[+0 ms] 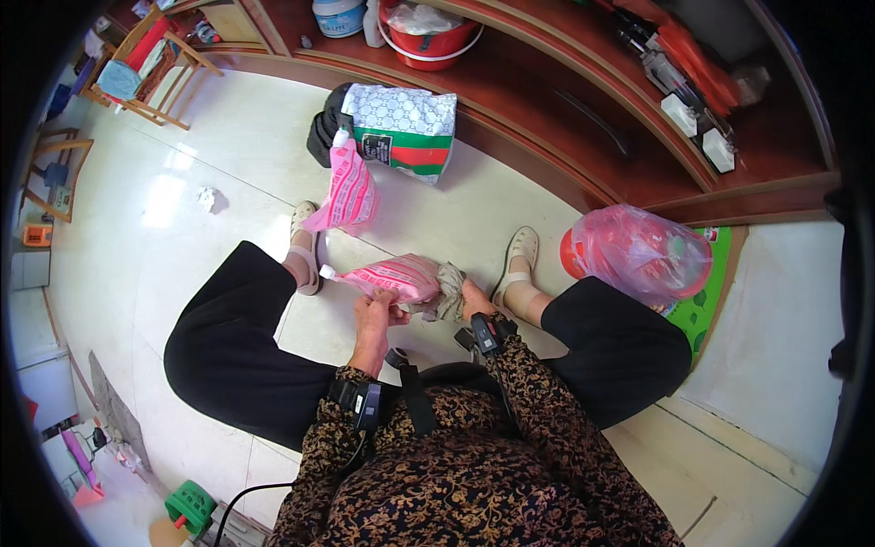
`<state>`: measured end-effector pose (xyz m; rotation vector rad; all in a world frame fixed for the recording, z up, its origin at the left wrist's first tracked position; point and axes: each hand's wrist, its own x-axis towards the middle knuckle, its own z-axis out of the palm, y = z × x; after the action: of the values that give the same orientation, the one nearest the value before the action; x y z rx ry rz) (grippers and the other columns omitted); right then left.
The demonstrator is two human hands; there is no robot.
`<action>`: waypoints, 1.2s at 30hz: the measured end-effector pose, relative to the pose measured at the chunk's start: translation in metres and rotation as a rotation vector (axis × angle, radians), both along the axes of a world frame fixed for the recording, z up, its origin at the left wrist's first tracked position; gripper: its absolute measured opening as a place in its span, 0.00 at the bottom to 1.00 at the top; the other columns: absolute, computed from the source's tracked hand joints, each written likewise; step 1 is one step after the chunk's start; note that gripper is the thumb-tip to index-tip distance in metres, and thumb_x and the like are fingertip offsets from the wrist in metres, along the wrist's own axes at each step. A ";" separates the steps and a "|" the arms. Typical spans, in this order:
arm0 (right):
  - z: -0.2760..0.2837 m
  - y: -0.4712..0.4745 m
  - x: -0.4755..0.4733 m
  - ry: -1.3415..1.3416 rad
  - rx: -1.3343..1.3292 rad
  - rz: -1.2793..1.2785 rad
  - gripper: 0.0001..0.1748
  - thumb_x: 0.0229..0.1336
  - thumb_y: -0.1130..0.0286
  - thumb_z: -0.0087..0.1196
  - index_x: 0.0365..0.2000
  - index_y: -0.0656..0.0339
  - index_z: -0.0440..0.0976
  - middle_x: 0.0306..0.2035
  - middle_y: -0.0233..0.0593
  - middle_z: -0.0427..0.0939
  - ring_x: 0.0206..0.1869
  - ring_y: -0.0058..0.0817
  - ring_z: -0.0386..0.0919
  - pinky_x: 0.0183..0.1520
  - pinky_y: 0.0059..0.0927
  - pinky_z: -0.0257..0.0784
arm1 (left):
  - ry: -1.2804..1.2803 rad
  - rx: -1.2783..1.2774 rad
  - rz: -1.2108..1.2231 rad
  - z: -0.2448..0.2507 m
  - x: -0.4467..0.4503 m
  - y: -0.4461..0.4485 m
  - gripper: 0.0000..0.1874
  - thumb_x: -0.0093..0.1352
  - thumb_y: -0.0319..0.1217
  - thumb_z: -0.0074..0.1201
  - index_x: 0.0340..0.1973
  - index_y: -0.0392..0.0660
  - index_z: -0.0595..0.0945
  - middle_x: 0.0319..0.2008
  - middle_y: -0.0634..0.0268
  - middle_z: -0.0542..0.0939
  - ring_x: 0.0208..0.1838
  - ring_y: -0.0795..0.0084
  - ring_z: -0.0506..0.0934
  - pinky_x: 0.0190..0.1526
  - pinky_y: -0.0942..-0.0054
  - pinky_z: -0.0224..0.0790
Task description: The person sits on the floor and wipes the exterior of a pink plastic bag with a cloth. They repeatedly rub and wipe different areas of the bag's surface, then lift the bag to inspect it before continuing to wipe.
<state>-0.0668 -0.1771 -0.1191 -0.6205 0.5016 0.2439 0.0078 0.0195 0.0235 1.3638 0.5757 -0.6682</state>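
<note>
A pink-and-white printed spout pouch (395,275) lies tilted between my knees, its white cap pointing left. My left hand (376,316) grips its lower edge with the fingers and thumb. At the pouch's right end my right hand (473,299) holds a crumpled grey-beige cloth (450,290) against it; the fingers of that hand are partly hidden. A second pink spout pouch (350,195) with a white cap stands on the floor beyond my left foot.
A patterned bag with green and red stripes (403,133) sits by the wooden cabinet (533,130). Right of my right foot is a red item in a clear pink plastic bag (642,253). Crumpled white paper (209,199) lies on the floor. A wooden chair (157,75) stands upper left.
</note>
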 end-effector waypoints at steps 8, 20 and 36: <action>-0.013 -0.028 -0.026 -0.031 -1.707 0.700 0.17 0.64 0.74 0.49 0.52 0.64 0.67 0.47 0.46 0.76 0.49 0.32 0.72 0.56 0.35 0.67 | 0.178 -0.298 -0.169 -0.008 -0.016 0.007 0.14 0.68 0.43 0.54 0.38 0.45 0.82 0.22 0.63 0.78 0.26 0.69 0.80 0.34 0.69 0.76; 0.027 -0.041 -0.023 0.075 -1.012 0.373 0.16 0.63 0.63 0.47 0.44 0.65 0.70 0.37 0.51 0.78 0.38 0.42 0.76 0.47 0.45 0.73 | -0.013 -0.469 -0.311 -0.002 -0.024 -0.009 0.16 0.72 0.42 0.50 0.33 0.42 0.81 0.30 0.60 0.83 0.35 0.67 0.83 0.39 0.73 0.75; 0.095 0.001 0.003 0.342 0.354 0.250 0.23 0.71 0.57 0.39 0.38 0.67 0.77 0.29 0.48 0.82 0.29 0.43 0.81 0.38 0.46 0.80 | 0.067 -0.126 -0.385 0.006 -0.020 -0.022 0.15 0.70 0.39 0.52 0.27 0.42 0.78 0.20 0.63 0.79 0.19 0.70 0.77 0.23 0.71 0.67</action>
<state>-0.0639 -0.1760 -0.0237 -0.2923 0.6903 0.6688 -0.0118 -0.0028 0.0297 1.3492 0.3181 -1.0470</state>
